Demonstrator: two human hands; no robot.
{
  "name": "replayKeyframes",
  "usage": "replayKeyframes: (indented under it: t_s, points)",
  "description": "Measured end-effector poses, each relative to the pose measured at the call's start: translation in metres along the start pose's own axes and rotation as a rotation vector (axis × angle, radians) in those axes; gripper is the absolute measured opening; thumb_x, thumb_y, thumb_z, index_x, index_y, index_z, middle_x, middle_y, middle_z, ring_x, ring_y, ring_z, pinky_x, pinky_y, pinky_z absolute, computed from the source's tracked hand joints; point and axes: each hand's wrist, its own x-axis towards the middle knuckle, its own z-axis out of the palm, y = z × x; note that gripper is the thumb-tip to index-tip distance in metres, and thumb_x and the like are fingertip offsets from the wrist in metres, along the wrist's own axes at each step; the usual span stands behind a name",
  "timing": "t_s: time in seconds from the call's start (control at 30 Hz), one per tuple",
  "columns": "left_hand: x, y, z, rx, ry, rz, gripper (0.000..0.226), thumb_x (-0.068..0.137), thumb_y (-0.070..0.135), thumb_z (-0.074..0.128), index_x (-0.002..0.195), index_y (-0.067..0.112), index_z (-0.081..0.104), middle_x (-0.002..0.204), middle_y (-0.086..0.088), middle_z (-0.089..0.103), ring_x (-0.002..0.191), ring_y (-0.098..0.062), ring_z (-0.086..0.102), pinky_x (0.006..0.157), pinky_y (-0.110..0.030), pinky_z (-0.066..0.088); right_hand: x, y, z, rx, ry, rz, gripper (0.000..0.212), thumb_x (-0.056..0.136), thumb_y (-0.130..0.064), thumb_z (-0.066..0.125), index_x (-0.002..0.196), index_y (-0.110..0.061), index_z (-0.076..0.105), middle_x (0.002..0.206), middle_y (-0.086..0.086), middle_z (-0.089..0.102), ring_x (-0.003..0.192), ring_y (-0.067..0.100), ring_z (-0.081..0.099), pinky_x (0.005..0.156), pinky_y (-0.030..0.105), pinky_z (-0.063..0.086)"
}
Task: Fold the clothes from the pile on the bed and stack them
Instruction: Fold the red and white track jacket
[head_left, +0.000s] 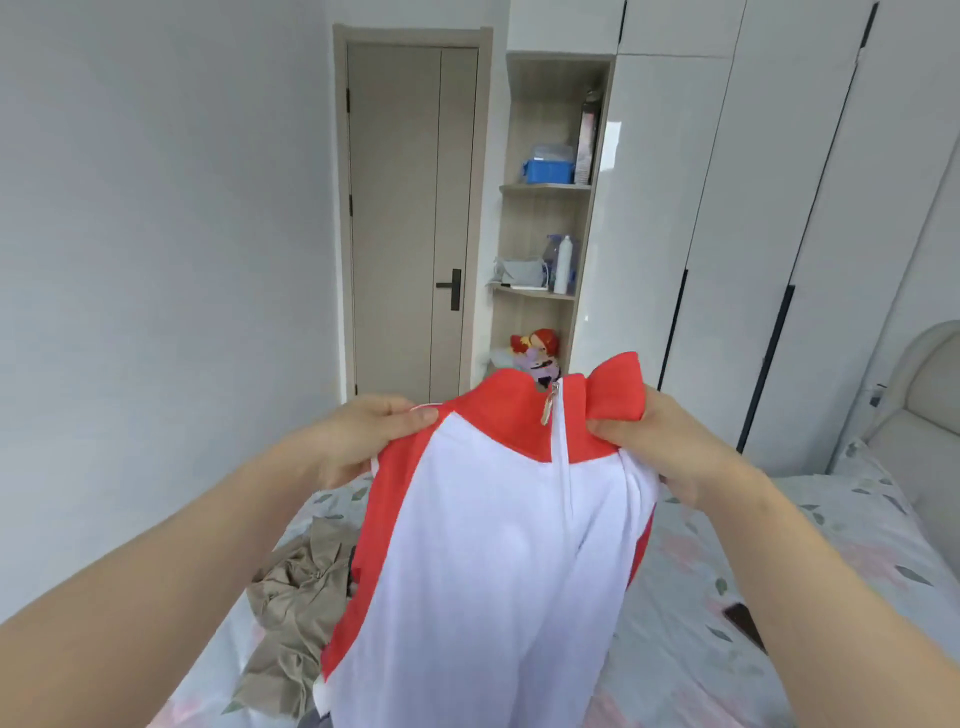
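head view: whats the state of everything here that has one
red and white zip jacket: held up, unfolded, zip pull at the collar
left hand: pinches the jacket's shoulder
right hand: grips the jacket's collar
beige garment: crumpled on the bed, unfolded
door: shut
wardrobe doors: shut

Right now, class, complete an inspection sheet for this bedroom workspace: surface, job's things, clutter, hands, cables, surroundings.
Surface: bed with floral sheet.
Job's things: red and white zip jacket held up over the bed; beige garment crumpled on the sheet beside it.
Clutter: dark flat object on the bed, right side; cannot tell what.
Hands: left hand pinches jacket's shoulder; right hand grips its collar side.
Cables: nothing seen.
Surroundings: closed door, open shelves, white wardrobe, padded headboard.
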Motion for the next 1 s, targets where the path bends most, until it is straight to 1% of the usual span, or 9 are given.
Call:
replayKeyframes:
  t_s: [0.07,0.17,0.3,0.37,0.47,0.63,0.73,0.87,1.0]
  points:
    - [0.001,0.011,-0.012,-0.215,0.059,0.118,0.026,0.094,0.024,0.053,0.077,0.015,0.071,0.071,0.0,0.071,0.056,-0.007,0.064,0.05,-0.016,0.049,-0.002,-0.006,-0.012,0.154,-0.045,-0.009,0.038,0.076,0.001,0.068,0.112,-0.011,0.061,0.1,0.006,0.073,0.082,0.017,0.071,0.064,0.023,0.057]
    - [0.005,0.029,-0.019,-0.37,0.107,0.243,0.023,0.092,0.03,0.053,0.093,0.013,0.068,0.086,-0.004,0.073,0.069,-0.012,0.068,0.063,-0.023,0.057,-0.002,-0.016,-0.026,0.344,-0.131,-0.099,0.045,0.063,-0.008,0.07,0.107,-0.008,0.064,0.096,0.007,0.074,0.083,0.017,0.072,0.064,0.025,0.056]
    - [0.005,0.03,-0.011,0.013,0.187,0.125,0.021,0.092,0.029,0.057,0.098,0.011,0.066,0.092,-0.009,0.069,0.074,-0.018,0.063,0.07,-0.029,0.052,-0.006,0.003,-0.024,-0.129,-0.176,0.146,0.032,0.069,-0.009,0.077,0.101,-0.011,0.07,0.098,0.007,0.074,0.091,0.021,0.071,0.078,0.032,0.057]
    - [0.003,0.023,-0.007,0.087,0.175,0.121,0.02,0.091,0.027,0.059,0.097,0.01,0.069,0.09,-0.01,0.07,0.073,-0.019,0.063,0.068,-0.028,0.052,-0.007,0.009,-0.034,-0.037,-0.07,0.17,0.029,0.068,-0.015,0.077,0.095,-0.006,0.072,0.092,0.011,0.074,0.085,0.024,0.071,0.078,0.035,0.058]
    - [0.001,0.02,0.001,-0.08,0.183,0.18,0.017,0.091,0.028,0.058,0.083,0.018,0.07,0.077,-0.003,0.072,0.063,-0.011,0.065,0.055,-0.02,0.052,-0.014,0.015,-0.049,0.301,-0.004,0.093,0.025,0.065,-0.023,0.071,0.084,-0.007,0.076,0.086,0.011,0.074,0.074,0.021,0.072,0.06,0.027,0.057]
    - [0.005,0.007,0.019,0.04,0.139,0.08,0.019,0.091,0.028,0.059,0.096,0.013,0.07,0.088,-0.008,0.072,0.074,-0.019,0.063,0.075,-0.032,0.052,-0.033,0.041,-0.056,-0.009,0.01,0.275,0.019,0.079,-0.023,0.072,0.083,-0.005,0.074,0.085,0.013,0.074,0.073,0.022,0.072,0.057,0.025,0.057]
    - [0.004,-0.006,0.031,0.005,0.127,0.022,0.018,0.09,0.03,0.061,0.086,0.014,0.069,0.083,-0.006,0.071,0.067,-0.016,0.063,0.066,-0.028,0.051,-0.043,0.052,-0.067,0.075,0.058,0.283,0.02,0.078,-0.025,0.072,0.085,-0.005,0.075,0.087,0.012,0.074,0.075,0.023,0.073,0.056,0.024,0.056]
    - [-0.001,-0.039,0.047,0.205,0.112,-0.032,0.024,0.09,0.031,0.062,0.076,0.013,0.065,0.072,0.001,0.067,0.06,-0.009,0.06,0.06,-0.022,0.048,-0.063,0.083,-0.08,0.023,-0.025,0.384,0.022,0.086,-0.025,0.065,0.103,-0.012,0.07,0.099,0.006,0.074,0.088,0.02,0.072,0.064,0.026,0.055]
    - [-0.013,-0.077,0.069,0.393,0.073,-0.078,0.028,0.09,0.032,0.062,0.069,0.012,0.062,0.064,0.004,0.059,0.052,-0.003,0.053,0.052,-0.014,0.041,-0.088,0.131,-0.079,0.032,0.104,0.414,0.013,0.095,-0.015,0.055,0.094,-0.01,0.066,0.088,0.006,0.074,0.073,0.017,0.069,0.064,0.026,0.055]
